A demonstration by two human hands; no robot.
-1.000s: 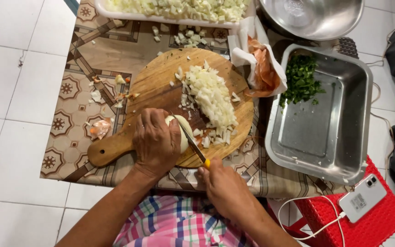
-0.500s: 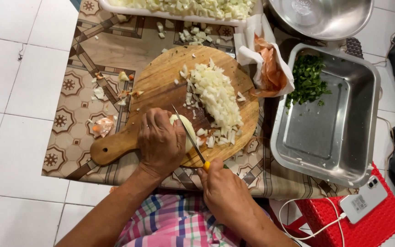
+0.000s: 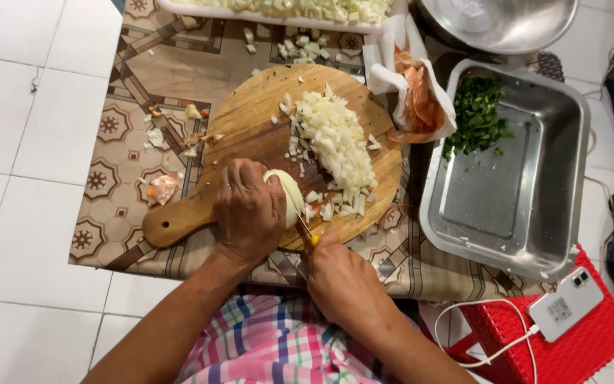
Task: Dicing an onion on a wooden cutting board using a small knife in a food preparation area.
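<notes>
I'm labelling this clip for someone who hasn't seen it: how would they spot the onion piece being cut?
Find the round wooden cutting board on the patterned tablecloth. At its near edge the left hand presses down a pale, smooth, rounded onion piece. Unlike the heap of diced onion beside it, it is one whole lump, with a knife against it.

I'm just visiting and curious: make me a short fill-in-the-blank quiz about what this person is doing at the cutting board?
1. The left hand presses a peeled ____ against the wooden cutting board.
2. The right hand grips a knife with a ____ handle.
3. The chopped greens lie in a rectangular ____ tray.
4. The white phone rests on a ____ plastic stool.

Missing words: onion; yellow; metal; red
</notes>
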